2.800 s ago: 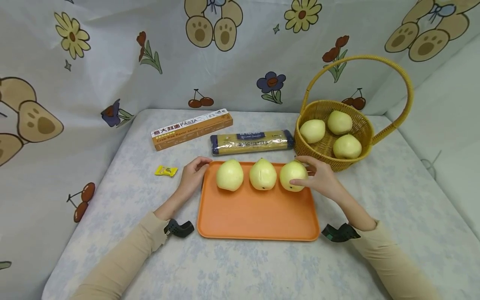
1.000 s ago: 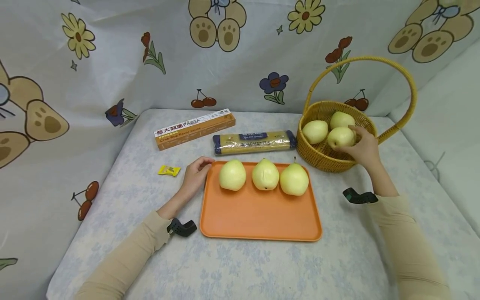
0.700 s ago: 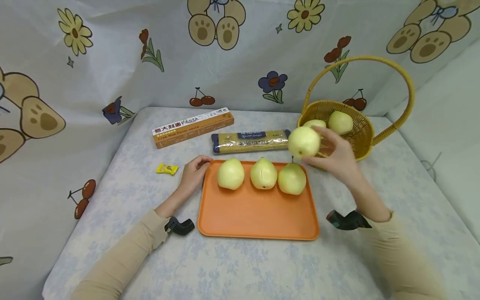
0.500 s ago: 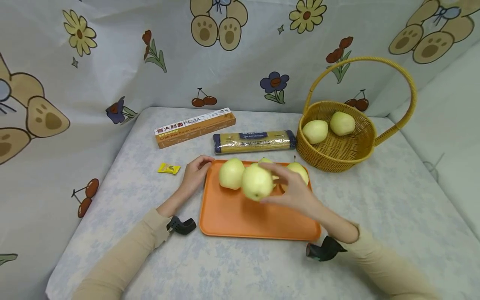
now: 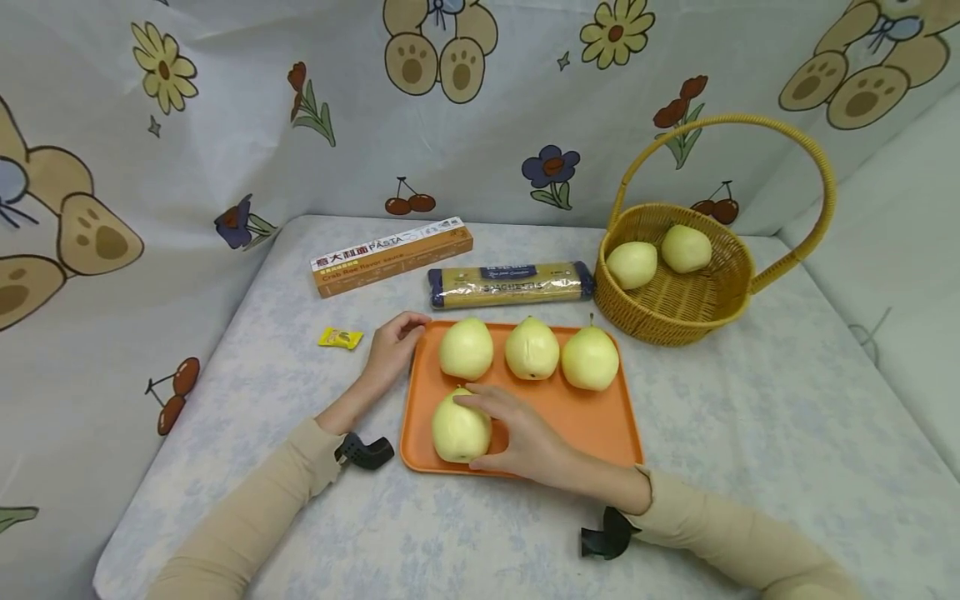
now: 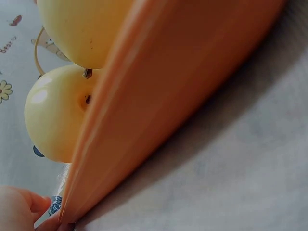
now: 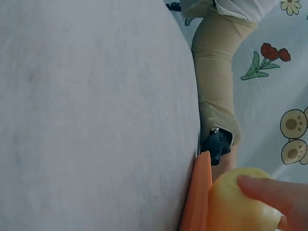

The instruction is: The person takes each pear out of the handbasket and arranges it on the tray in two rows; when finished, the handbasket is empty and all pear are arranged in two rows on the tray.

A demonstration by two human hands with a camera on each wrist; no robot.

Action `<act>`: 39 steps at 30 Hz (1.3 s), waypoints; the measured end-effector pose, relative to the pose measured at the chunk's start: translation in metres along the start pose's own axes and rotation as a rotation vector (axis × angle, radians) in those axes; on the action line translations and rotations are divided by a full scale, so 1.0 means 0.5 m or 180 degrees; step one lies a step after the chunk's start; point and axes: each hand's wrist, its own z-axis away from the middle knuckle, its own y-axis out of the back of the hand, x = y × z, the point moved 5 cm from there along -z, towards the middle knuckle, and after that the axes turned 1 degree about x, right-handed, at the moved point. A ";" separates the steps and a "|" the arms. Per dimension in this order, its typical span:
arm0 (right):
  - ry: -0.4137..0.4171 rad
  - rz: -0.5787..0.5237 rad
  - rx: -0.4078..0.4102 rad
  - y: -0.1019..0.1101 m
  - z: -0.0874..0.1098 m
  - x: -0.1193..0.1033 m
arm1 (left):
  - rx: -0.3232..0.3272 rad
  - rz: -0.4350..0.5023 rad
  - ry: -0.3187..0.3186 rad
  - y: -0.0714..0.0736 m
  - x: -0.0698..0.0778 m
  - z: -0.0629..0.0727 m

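An orange tray [image 5: 570, 429] lies on the table with a row of three pale yellow pears along its far side: left pear [image 5: 466, 348], middle pear [image 5: 532, 350] and right pear [image 5: 590, 358]. At the tray's near left, my right hand [image 5: 528, 442] holds a fourth pear [image 5: 454, 433] between thumb and fingers. In the right wrist view, that pear [image 7: 240, 207] sits low at the tray rim [image 7: 197, 192]. My left hand [image 5: 392, 350] grips the tray's far left corner; the left wrist view shows its fingers [image 6: 36, 202] at the rim.
A wicker basket [image 5: 660, 331] with a tall handle stands at the back right, with two pears [image 5: 632, 265] inside. Behind the tray lie a spaghetti packet [image 5: 512, 285] and a pasta box [image 5: 392, 257]. A small yellow wrapped sweet [image 5: 341, 337] lies left of my left hand.
My right hand left the row's right pear, took another pear out of the basket and carried it left and nearer, to the tray's near left. My left hand stayed at the tray corner.
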 end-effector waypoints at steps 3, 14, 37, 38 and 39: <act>-0.0071 -0.0080 -0.0076 0.011 0.000 0.000 | -0.0026 0.0031 0.0025 0.000 -0.001 -0.001; -0.0882 -0.0337 0.1462 0.363 -0.059 0.175 | -0.0045 0.0070 0.0055 0.004 -0.001 -0.004; -0.1919 0.0237 0.1278 0.473 -0.069 0.416 | -0.0029 0.0062 0.0083 0.002 -0.001 0.001; -0.1928 0.0163 0.1404 0.477 -0.061 0.406 | -0.0040 0.0068 0.0080 0.002 -0.001 0.000; -0.1902 0.0111 0.1518 0.482 -0.053 0.394 | -0.0042 0.0075 0.0075 0.001 -0.002 -0.001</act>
